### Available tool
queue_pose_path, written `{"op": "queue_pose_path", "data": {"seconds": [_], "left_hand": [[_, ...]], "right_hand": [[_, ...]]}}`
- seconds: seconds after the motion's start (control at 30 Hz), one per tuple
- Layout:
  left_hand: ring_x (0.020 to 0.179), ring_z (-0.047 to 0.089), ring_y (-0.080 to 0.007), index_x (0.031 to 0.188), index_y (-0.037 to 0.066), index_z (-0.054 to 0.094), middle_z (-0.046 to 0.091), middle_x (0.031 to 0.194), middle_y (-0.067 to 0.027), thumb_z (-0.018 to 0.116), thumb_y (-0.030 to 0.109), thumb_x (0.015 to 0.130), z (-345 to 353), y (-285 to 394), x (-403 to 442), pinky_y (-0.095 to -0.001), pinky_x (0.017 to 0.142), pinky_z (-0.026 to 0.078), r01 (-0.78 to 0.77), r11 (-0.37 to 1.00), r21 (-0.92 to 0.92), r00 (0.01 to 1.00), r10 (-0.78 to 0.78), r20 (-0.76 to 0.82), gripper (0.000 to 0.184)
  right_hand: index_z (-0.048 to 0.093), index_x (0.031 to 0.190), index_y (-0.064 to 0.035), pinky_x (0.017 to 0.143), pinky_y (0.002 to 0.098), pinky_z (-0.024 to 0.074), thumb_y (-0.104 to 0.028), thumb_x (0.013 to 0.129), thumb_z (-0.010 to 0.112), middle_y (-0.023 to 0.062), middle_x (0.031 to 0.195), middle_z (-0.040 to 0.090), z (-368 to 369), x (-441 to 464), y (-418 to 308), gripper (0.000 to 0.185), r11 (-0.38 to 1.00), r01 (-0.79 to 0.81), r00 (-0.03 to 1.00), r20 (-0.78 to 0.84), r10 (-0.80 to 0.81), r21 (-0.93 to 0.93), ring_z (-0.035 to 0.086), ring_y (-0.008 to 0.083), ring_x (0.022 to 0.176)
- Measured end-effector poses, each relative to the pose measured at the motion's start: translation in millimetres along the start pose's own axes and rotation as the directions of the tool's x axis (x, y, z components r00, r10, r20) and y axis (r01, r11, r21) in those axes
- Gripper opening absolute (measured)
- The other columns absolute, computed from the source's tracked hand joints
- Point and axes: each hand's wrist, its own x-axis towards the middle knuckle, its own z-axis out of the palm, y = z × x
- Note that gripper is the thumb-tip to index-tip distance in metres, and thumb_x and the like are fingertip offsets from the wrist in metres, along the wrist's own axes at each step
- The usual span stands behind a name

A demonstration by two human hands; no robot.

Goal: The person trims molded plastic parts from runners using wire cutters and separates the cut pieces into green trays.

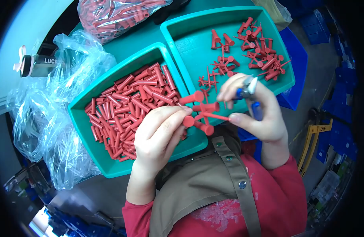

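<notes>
My left hand [160,132] pinches a branched red plastic piece [205,114] with several round-ended cylinders, in front of the two green trays. A pair of blue-handled cutters [249,94] rests in my right hand [265,114], whose thumb is by the tip of the piece's thin red stem. The left green tray [110,168] holds many loose red tubes [122,106]. In the right green tray [189,29] lie red pieces [265,59] and thin branched red scraps [209,79].
A clear bag of red parts [118,17] lies at the top. Crumpled clear plastic [51,102] and a bottle [41,65] are at the left. A blue bin [298,71] stands beyond the right tray, with a yellow frame [310,144] below it.
</notes>
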Motion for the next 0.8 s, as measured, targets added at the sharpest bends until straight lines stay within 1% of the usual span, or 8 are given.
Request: {"op": "queue_pose_path", "data": {"seconds": [0.03,0.1,0.17,0.23,0.3,0.37,0.43,0.8], "left_hand": [[0.086,0.067,-0.0296,0.101,-0.003,0.066,0.067,0.096,-0.0145,0.071,-0.006,0.072,-2.1,-0.3,-1.7,-0.0366,0.075,0.055,0.005,1.0,0.004,1.0,-0.005,0.001,0.03],[0.094,0.067,-0.029,0.102,-0.005,0.066,0.067,0.101,-0.0162,0.068,-0.01,0.073,-5.6,-0.5,-4.9,-0.0359,0.081,0.054,0.023,0.995,0.092,1.0,-0.024,0.012,0.029],[0.095,0.067,-0.0303,0.104,-0.005,0.065,0.067,0.1,-0.017,0.067,-0.01,0.074,-7.6,-2.4,-6.6,-0.0378,0.083,0.055,0.009,0.993,0.117,1.0,-0.011,0.017,0.031],[0.098,0.067,-0.032,0.104,-0.004,0.065,0.067,0.102,-0.018,0.066,-0.009,0.076,-9.4,-3.9,-8.2,-0.0397,0.085,0.055,-0.059,0.974,0.217,0.997,0.048,0.055,0.029],[0.099,0.067,-0.0333,0.103,-0.004,0.065,0.067,0.104,-0.0185,0.067,-0.007,0.076,-10.7,-6.4,-9.6,-0.041,0.086,0.055,-0.092,0.972,0.216,0.995,0.082,0.054,0.028],[0.1,0.067,-0.0346,0.102,-0.003,0.066,0.067,0.105,-0.019,0.067,-0.006,0.076,-11.3,-8.3,-10.1,-0.0423,0.087,0.056,-0.128,0.967,0.218,0.991,0.119,0.057,0.027],[0.1,0.067,-0.0348,0.102,0.0,0.068,0.067,0.105,-0.0175,0.07,0.003,0.069,-11.5,-9.2,-10.3,-0.0393,0.081,0.059,-0.172,0.958,0.228,0.985,0.166,0.046,0.034],[0.1,0.067,-0.034,0.102,0.001,0.068,0.067,0.106,-0.0171,0.069,0.004,0.068,-11.7,-9.8,-11.2,-0.038,0.081,0.058,-0.198,0.949,0.246,0.98,0.185,0.075,0.033]], "right_hand": [[0.058,0.1,0.0025,0.075,0.0289,0.0455,-0.014,0.076,0.072,0.0107,0.09,0.059,0.8,-6.7,-1.2,0.032,0.996,-0.042,0.994,-0.095,0.049,0.079,0.058,0.0187,0.085],[0.058,0.1,0.005,0.069,0.0277,0.0467,-0.019,0.076,0.072,0.0109,0.086,0.06,-21.5,-13.1,-21.0,0.037,0.916,-0.362,0.922,0.211,0.325,0.174,0.06,0.0179,0.077],[0.058,0.107,0.0081,0.07,0.0284,0.05,-0.022,0.082,0.07,0.0124,0.086,0.064,-38.2,-8.8,-10.7,0.041,0.91,-0.413,0.705,0.648,0.289,0.043,0.066,0.0182,0.078],[0.058,0.108,0.0071,0.071,0.0291,0.0505,-0.021,0.088,0.066,0.011,0.086,0.065,-26.6,-1.8,-4.1,0.036,0.929,-0.369,0.561,0.792,0.239,-0.019,0.066,0.0186,0.078],[0.058,0.11,0.0052,0.072,0.0291,0.0498,-0.019,0.092,0.062,0.0096,0.088,0.065,-16.3,-0.4,2.3,0.03,0.895,-0.446,0.492,0.825,0.279,-0.037,0.065,0.0178,0.079],[0.058,0.111,0.0047,0.074,0.0284,0.0488,-0.018,0.091,0.062,0.0094,0.09,0.064,-8.5,0.0,8.3,0.03,0.746,-0.666,0.422,0.828,0.371,0.005,0.064,0.0163,0.081],[0.057,0.112,0.0043,0.075,0.0278,0.0479,-0.017,0.092,0.061,0.009,0.091,0.064,-4.9,3.1,11.1,0.03,0.733,-0.68,0.403,0.839,0.365,0.008,0.063,0.0153,0.082],[0.057,0.11,0.0047,0.072,0.0263,0.0478,-0.02,0.094,0.059,0.0095,0.088,0.063,-0.7,2.5,14.1,0.03,0.693,-0.719,0.425,0.82,0.383,0.048,0.062,0.0136,0.079]]}}
